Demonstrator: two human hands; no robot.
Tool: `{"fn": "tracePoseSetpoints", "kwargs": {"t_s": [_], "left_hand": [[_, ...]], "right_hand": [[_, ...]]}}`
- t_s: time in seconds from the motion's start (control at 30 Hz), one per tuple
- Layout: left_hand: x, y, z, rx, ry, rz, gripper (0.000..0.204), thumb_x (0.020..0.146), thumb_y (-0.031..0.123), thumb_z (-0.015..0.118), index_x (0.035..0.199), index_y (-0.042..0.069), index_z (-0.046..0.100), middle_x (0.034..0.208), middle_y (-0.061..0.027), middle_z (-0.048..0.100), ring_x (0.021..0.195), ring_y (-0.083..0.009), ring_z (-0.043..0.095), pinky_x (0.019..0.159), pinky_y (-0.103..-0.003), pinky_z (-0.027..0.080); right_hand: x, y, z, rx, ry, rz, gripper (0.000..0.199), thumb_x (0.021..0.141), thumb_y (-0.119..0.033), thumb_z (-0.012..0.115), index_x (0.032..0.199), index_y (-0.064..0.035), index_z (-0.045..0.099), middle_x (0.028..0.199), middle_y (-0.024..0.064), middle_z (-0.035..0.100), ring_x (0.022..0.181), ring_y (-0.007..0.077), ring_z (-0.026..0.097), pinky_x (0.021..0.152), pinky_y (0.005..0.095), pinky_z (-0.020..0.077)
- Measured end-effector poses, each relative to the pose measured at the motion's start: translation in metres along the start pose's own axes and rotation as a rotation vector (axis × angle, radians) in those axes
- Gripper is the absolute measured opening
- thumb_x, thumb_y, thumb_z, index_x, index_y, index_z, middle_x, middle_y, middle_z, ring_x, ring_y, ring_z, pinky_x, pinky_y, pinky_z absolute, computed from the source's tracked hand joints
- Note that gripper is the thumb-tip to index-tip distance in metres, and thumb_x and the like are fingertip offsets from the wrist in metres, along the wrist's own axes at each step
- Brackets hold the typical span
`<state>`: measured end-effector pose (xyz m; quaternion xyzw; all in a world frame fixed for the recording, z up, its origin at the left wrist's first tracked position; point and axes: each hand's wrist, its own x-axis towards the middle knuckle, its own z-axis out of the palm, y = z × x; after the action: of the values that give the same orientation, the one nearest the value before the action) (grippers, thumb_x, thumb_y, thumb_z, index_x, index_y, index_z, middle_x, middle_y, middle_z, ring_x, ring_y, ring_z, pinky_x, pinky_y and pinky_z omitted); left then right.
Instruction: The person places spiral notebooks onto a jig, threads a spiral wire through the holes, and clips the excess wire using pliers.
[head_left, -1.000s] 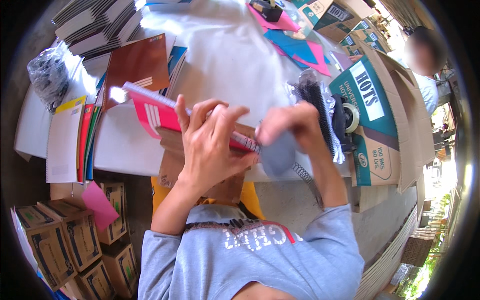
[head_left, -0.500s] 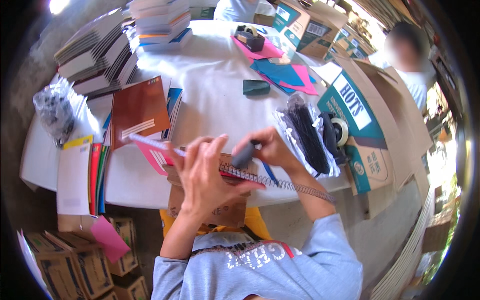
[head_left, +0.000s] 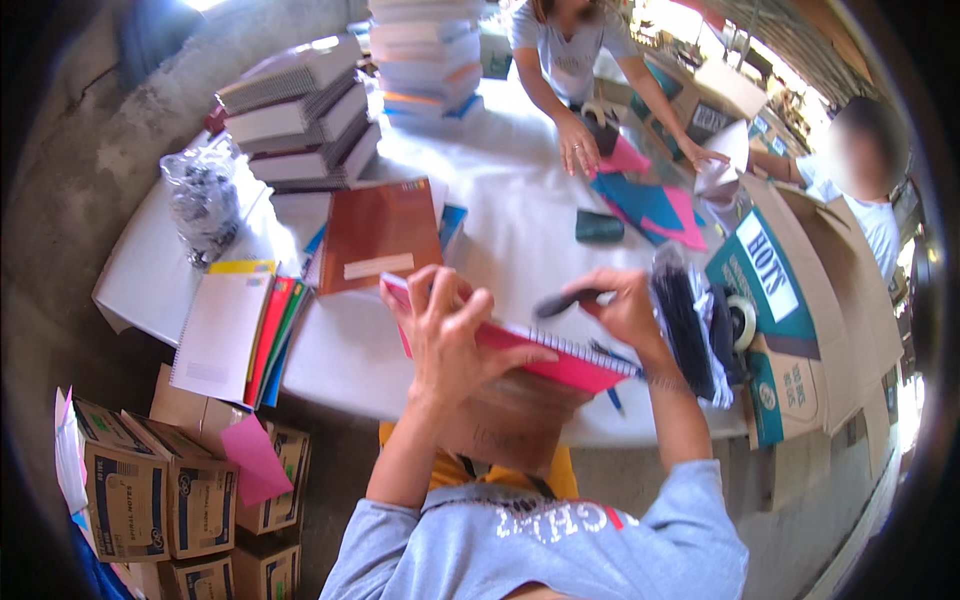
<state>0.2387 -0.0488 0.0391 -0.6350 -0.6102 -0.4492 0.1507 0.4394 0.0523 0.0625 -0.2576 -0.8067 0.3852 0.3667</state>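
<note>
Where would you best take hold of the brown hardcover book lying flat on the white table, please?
Probably by the near short edge of the brown hardcover book, coming in from the person's side. That edge seems to overhang the papers beneath, so fingers could slip under it. The notebook stacks crowd its far end, and the left hand with the pink spiral notebook sits just right of it.

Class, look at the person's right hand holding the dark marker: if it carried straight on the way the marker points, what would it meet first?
Probably the left hand on the pink spiral notebook: the right hand aims the dark marker leftward, just above them, though depth is unclear.
</note>
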Motion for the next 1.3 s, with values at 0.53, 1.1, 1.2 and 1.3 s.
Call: {"fn": "tracePoseSetpoints", "kwargs": {"t_s": [0.53, 1.1, 1.2, 1.3], "left_hand": [[0.000, -0.018, 0.004, -0.048, 0.109, 0.066, 0.064, 0.036, 0.059, 0.079, 0.068, 0.008, 0.058, 0.103, -0.0066, 0.049, 0.104, -0.0293, 0.044, 0.086, -0.049, 0.031], [-0.002, -0.032, 0.003, -0.163, 0.129, -0.046, 0.067, 0.034, 0.059, 0.082, 0.065, 0.006, 0.052, 0.115, -0.0112, 0.045, 0.105, -0.0289, 0.045, 0.081, -0.042, 0.040], [-0.002, -0.037, 0.005, -0.200, 0.121, -0.104, 0.069, 0.035, 0.061, 0.081, 0.067, 0.007, 0.053, 0.119, -0.0121, 0.041, 0.108, -0.0289, 0.042, 0.080, -0.041, 0.041], [0.000, -0.040, 0.003, -0.092, 0.220, 0.012, 0.070, 0.035, 0.060, 0.083, 0.072, 0.006, 0.055, 0.119, -0.0128, 0.038, 0.109, -0.0289, 0.040, 0.081, -0.042, 0.042]], "right_hand": [[0.025, -0.008, 0.019, 0.290, -0.151, -0.317, 0.016, 0.069, 0.007, 0.063, 0.083, 0.0000, 0.068, 0.075, 0.0099, 0.068, 0.066, 0.0109, 0.062, 0.061, 0.0249, 0.0482], [0.031, -0.014, 0.031, -0.354, -0.052, -0.119, 0.022, 0.067, 0.008, 0.060, 0.083, -0.0030, 0.070, 0.075, 0.0066, 0.067, 0.068, 0.0129, 0.062, 0.062, 0.0239, 0.0471], [0.038, -0.011, 0.035, 0.398, -0.147, -0.292, 0.015, 0.069, 0.001, 0.065, 0.083, -0.0023, 0.070, 0.069, 0.0083, 0.066, 0.063, 0.0089, 0.060, 0.058, 0.0250, 0.0471], [0.048, -0.011, 0.042, -0.035, -0.153, -0.112, 0.016, 0.068, 0.000, 0.066, 0.084, -0.0017, 0.069, 0.068, 0.0081, 0.066, 0.058, 0.0102, 0.059, 0.057, 0.0242, 0.0470]]}}
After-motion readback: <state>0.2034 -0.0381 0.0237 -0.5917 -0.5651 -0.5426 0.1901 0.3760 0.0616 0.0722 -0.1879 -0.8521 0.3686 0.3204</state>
